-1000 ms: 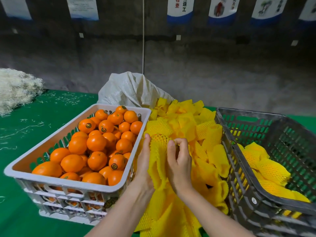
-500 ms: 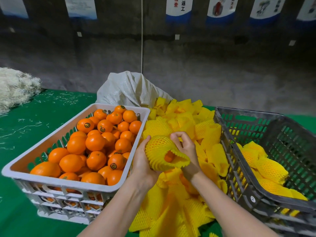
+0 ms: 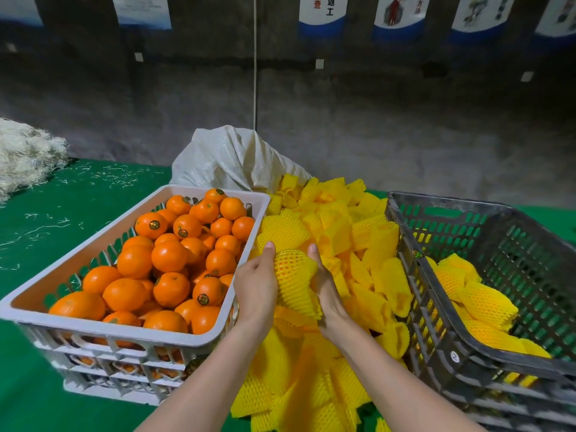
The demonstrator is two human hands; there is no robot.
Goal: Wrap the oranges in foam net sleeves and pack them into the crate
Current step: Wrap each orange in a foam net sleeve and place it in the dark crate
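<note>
Sleeved orange (image 3: 293,274) held between left hand (image 3: 256,286) and right hand (image 3: 328,294), fingers (image 3: 269,247) curled round its foam net; likely firm, light, cushioned but bruisable, best gripped mid-body; crate (image 3: 452,199) right of the fingers

just the one head cam, wide angle, sat close above the green cloth-covered table (image 3: 78,213) looking forward and down, grey concrete wall (image 3: 405,135) across the top half, dark grey slotted plastic crate (image 3: 452,201) cut off at right edge

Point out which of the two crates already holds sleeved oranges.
The dark grey crate on the right: yellow-sleeved oranges lie inside it, while the white crate on the left holds only bare oranges.
</note>
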